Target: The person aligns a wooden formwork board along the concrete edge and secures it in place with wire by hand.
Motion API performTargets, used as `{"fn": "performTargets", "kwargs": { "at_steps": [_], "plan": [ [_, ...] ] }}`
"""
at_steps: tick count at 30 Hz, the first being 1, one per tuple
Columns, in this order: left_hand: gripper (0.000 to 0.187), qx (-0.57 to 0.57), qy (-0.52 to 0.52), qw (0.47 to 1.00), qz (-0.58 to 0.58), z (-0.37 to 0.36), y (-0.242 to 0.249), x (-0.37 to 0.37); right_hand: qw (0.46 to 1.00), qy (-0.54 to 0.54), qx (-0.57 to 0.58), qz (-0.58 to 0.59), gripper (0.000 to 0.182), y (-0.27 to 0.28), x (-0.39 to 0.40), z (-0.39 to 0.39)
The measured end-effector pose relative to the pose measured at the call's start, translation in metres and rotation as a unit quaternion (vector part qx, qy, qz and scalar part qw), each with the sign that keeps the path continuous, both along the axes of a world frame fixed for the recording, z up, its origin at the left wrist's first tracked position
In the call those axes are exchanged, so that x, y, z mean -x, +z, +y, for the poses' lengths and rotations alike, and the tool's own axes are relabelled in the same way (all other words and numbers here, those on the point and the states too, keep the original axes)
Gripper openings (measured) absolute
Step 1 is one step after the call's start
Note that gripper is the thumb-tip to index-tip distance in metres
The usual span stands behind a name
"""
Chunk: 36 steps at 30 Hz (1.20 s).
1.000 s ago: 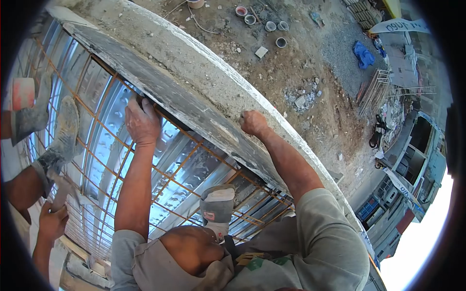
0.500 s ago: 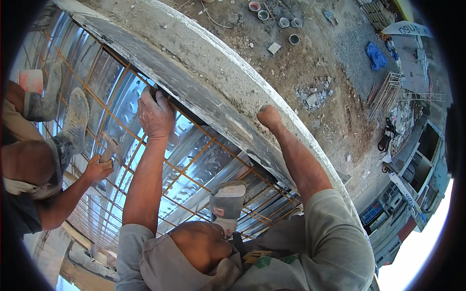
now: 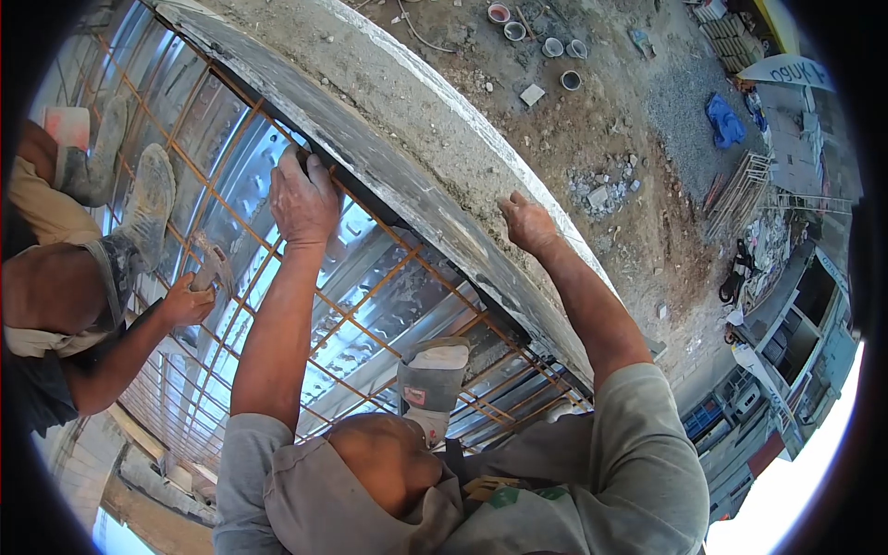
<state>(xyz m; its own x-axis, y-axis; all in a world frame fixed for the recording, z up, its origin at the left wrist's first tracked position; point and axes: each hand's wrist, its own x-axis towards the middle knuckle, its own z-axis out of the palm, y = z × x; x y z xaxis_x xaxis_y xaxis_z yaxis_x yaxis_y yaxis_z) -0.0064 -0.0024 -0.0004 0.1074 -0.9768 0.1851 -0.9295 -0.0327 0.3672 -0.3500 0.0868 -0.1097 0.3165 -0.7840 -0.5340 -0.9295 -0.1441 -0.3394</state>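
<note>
My left hand (image 3: 305, 199) is closed at the grid of rusty rebar (image 3: 347, 314), against the dark gap under the board edge; what its fingers hold is hidden. Shiny corrugated metal sheeting (image 3: 250, 180) lies below the bars. Over the concrete ledge (image 3: 444, 139) is my right hand (image 3: 527, 222), its fingers partly spread and nothing seen in them. Between the two hands runs the long grey board (image 3: 370, 180), slanting down to the right.
At the left a co-worker's hand (image 3: 188, 302) holds a hammer-like tool (image 3: 213, 264) near their boots (image 3: 151, 199). Beyond the ledge, far below, are buckets (image 3: 552, 47), rubble (image 3: 599, 196), a blue tarp (image 3: 724, 120) and metal frames (image 3: 740, 194).
My right hand has opened from a fist and shifted slightly over the ledge. My left hand stays at the board edge. The view has shifted a little.
</note>
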Motion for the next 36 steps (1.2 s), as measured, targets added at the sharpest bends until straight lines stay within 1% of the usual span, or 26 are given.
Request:
{"fn": "performTargets", "kwargs": {
  "at_steps": [2,3,5,6,8,10,12,14,16,24,26,27,29,30,32,33,35,36],
  "plan": [
    [0.034,-0.007,0.006,1.000,-0.005,0.000,0.001,0.000,1.000,0.010,0.006,-0.009,0.041,-0.002,0.002,0.001],
    [0.036,-0.053,0.031,0.998,0.009,0.001,0.005,0.001,1.000,0.022,0.003,-0.009,0.038,0.002,0.002,0.000],
    [0.036,-0.048,0.028,0.998,0.006,0.001,0.004,0.000,0.999,0.047,-0.003,-0.004,0.029,0.003,0.002,0.000],
    [0.035,-0.041,0.023,0.999,0.005,0.001,0.004,0.000,0.999,0.049,-0.003,-0.004,0.029,0.007,0.000,-0.002],
    [0.035,-0.052,0.026,0.998,0.012,0.000,0.005,0.001,0.996,0.081,-0.024,0.041,0.023,0.016,-0.004,-0.004],
    [0.035,0.001,-0.001,1.000,-0.007,0.000,0.001,-0.001,0.995,0.082,-0.017,0.047,0.021,0.010,-0.002,0.000],
    [0.034,-0.003,0.004,1.000,-0.008,-0.001,0.000,-0.002,0.995,0.082,-0.009,0.053,0.019,0.007,0.001,0.001],
    [0.034,-0.006,0.007,1.000,-0.007,0.000,0.001,-0.001,0.995,0.053,-0.052,0.072,0.014,0.007,0.003,0.000],
    [0.033,-0.045,0.029,0.999,0.005,0.000,0.004,0.001,0.994,0.047,-0.061,0.077,0.014,0.008,0.002,0.000],
    [0.033,-0.056,0.032,0.998,0.014,0.000,0.010,0.004,0.992,0.005,-0.079,0.101,0.019,0.012,-0.011,0.004],
    [0.033,-0.064,0.036,0.997,0.015,0.000,0.010,0.004,0.990,-0.045,-0.071,0.109,0.020,0.010,-0.013,0.004],
    [0.033,-0.054,0.031,0.998,0.012,0.000,0.009,0.004,0.990,-0.044,-0.071,0.109,0.020,0.011,-0.014,0.002],
    [0.033,-0.045,0.028,0.999,0.007,0.000,0.008,0.002,0.981,-0.107,-0.126,0.103,0.022,0.013,-0.016,-0.001],
    [0.033,-0.043,0.027,0.999,0.003,0.000,0.008,0.002,0.981,-0.106,-0.126,0.103,0.022,0.010,-0.016,0.000],
    [0.032,-0.041,0.029,0.999,-0.001,0.001,0.007,0.001,0.978,-0.158,-0.123,0.057,0.023,-0.004,-0.014,0.006],
    [0.032,-0.042,0.032,0.999,-0.005,0.000,0.007,0.002,0.978,-0.157,-0.123,0.057,0.023,-0.012,-0.012,0.009],
    [0.032,-0.045,0.035,0.998,-0.008,0.001,0.006,0.001,0.961,-0.238,-0.136,-0.026,0.023,-0.028,-0.007,0.013],
    [0.031,-0.044,0.033,0.998,-0.007,0.001,0.005,0.001,0.962,-0.237,-0.136,-0.026,0.023,-0.035,-0.005,0.014]
  ]
}}
